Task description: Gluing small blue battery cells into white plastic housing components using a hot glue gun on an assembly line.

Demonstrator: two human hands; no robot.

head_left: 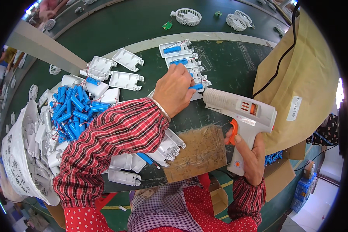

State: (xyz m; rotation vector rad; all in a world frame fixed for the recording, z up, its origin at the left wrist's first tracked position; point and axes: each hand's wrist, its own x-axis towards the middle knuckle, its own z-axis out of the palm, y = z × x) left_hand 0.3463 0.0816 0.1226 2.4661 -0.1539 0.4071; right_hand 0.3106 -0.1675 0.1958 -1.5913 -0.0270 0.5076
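My left hand (174, 89) reaches to the middle of the table, its fingers closed round a small blue cylindrical battery (196, 87). The battery is over the nearest of several white plastic housings (164, 46) set in a row; other housings there have blue batteries (171, 50) in them. In my right hand (252, 157) is a white hot glue gun (241, 112) with an orange trigger, and a finger lies on that trigger. Its nozzle end points left, close beside the battery and the nearest housing. My left fingers partly hide the housings beneath.
At left lie a heap of blue batteries (70, 110) with wires and a white sack (21, 154) of white parts. Loose housings (126, 81) surround them. A brown board (199, 154) lies in front of me. A tan bag (297, 81) and black cord stand right. Fan parts (187, 17) lie beyond.
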